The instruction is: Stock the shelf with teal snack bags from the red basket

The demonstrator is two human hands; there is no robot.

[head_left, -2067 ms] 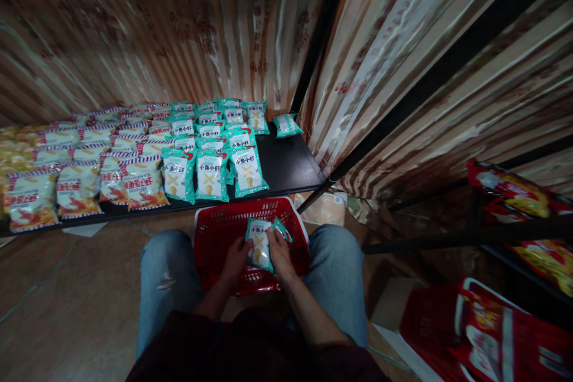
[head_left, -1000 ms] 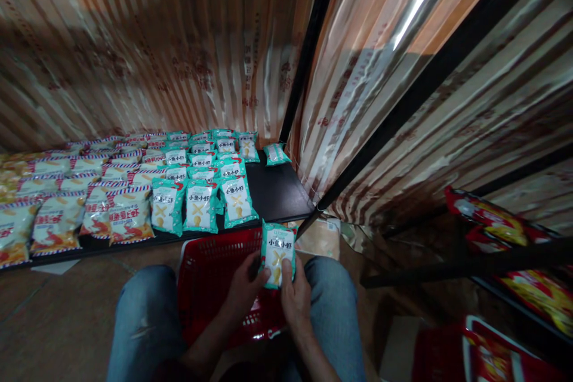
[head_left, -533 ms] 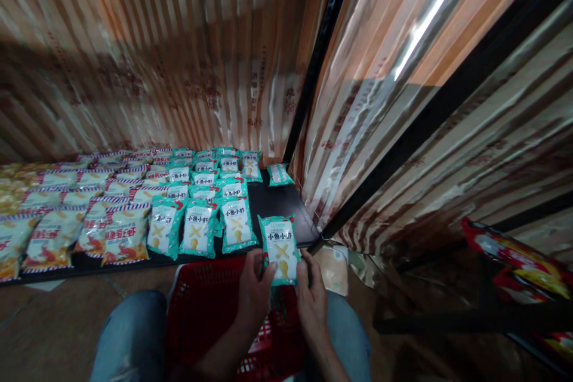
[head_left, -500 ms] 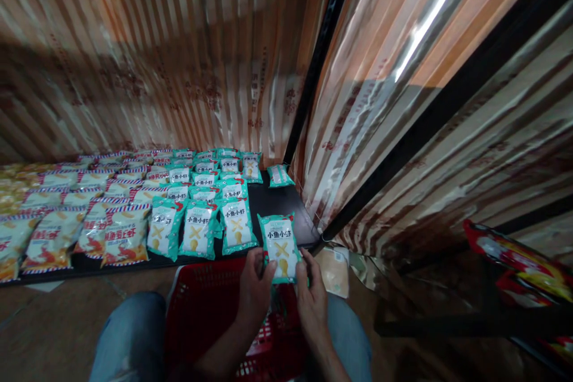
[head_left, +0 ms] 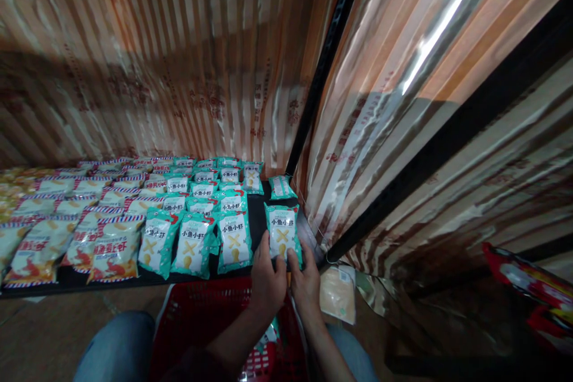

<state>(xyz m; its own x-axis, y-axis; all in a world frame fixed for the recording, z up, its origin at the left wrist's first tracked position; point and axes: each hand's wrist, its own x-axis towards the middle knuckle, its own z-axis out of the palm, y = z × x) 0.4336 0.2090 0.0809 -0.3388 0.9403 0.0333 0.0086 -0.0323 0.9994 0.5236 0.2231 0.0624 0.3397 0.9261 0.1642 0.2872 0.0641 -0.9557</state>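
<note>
- Since the earliest frame, we have moved the green bag (head_left: 283, 228) from above the basket (head_left: 163, 304) to the bare end of the shelf (head_left: 256, 218).
- Our left grip (head_left: 268, 277) is closed around the bag's lower left side, fingers along the edge; our right grip (head_left: 305, 282) pinches the lower right, thumb over the front.
- We see the bag face-on and upright, but our fingers cover its lower corners, so we cannot tell whether it touches the shelf.
- To its left we have rows of matching packs (head_left: 233, 242), those at the back mostly hidden by the ones in front.
- Farther left come striped packs (head_left: 115, 248), then yellow packs (head_left: 11, 194), blurred and cut off by the frame edge.
- Behind our bag, a small pack (head_left: 282, 187) lies near the post (head_left: 326, 65); we cannot read its print.
- Our forearms hide much of the basket, though a bit of green wrapper (head_left: 267, 334) shows inside.
- On the right, red packs (head_left: 532, 277) run out of view, and the dark around them hides what they rest on.
</note>
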